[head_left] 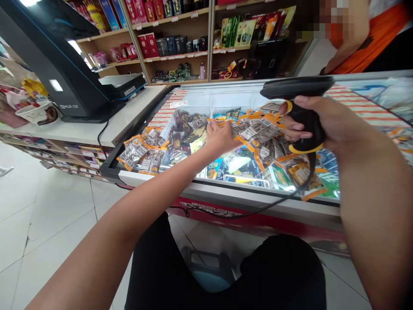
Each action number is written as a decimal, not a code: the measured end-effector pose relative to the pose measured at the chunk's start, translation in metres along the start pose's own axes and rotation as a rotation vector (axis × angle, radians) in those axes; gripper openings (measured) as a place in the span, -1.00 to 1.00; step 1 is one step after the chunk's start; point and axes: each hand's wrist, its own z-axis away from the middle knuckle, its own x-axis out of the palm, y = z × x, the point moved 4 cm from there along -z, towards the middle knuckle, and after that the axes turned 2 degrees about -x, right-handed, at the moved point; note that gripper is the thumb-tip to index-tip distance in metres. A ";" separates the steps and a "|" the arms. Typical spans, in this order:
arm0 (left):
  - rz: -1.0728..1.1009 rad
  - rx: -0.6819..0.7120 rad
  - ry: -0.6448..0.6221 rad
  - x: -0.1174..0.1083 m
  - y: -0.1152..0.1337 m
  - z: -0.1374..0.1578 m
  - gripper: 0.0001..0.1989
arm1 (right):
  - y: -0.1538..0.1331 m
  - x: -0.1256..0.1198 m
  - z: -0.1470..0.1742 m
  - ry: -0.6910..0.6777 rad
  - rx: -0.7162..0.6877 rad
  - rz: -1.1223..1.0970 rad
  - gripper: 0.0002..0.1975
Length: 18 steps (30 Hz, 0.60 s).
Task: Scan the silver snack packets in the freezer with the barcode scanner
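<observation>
My right hand (309, 116) is closed round the handle of a black barcode scanner (298, 88) with yellow trim, raised above the freezer's right part. A dark cable (284, 196) hangs from the scanner. My left hand (221, 137) reaches over the glass top, its bent fingers on an orange-edged snack packet that it mostly covers. Right of that hand lies a loose heap of clear packets with orange edges (261, 131). A smaller pile of like packets (142, 148) lies at the freezer's left end.
Inside the chest freezer (206, 185), coloured packs show through the glass. A counter (106, 129) on the left bears a dark checkout terminal (77, 86) and a paper bowl (40, 114). Stocked shelves (174, 56) stand behind. A person in orange (377, 38) is at the far right.
</observation>
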 end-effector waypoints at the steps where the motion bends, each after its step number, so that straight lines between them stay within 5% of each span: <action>1: 0.013 0.025 0.002 0.003 0.007 -0.002 0.02 | 0.000 0.000 0.000 -0.001 0.004 0.006 -0.51; 5: 0.080 0.160 0.026 0.015 0.035 -0.005 -0.07 | 0.001 -0.004 0.000 0.011 0.028 0.024 -0.52; 10: 0.104 0.173 0.001 0.027 0.051 -0.010 0.08 | -0.002 -0.011 0.000 0.097 0.010 -0.010 -0.65; 14: 0.035 0.166 -0.035 0.019 0.023 -0.008 0.24 | -0.004 -0.016 -0.001 0.192 0.008 -0.019 -0.71; 18: -0.130 0.126 -0.004 -0.019 -0.044 0.019 0.33 | 0.003 -0.027 -0.005 0.222 0.004 -0.028 -0.71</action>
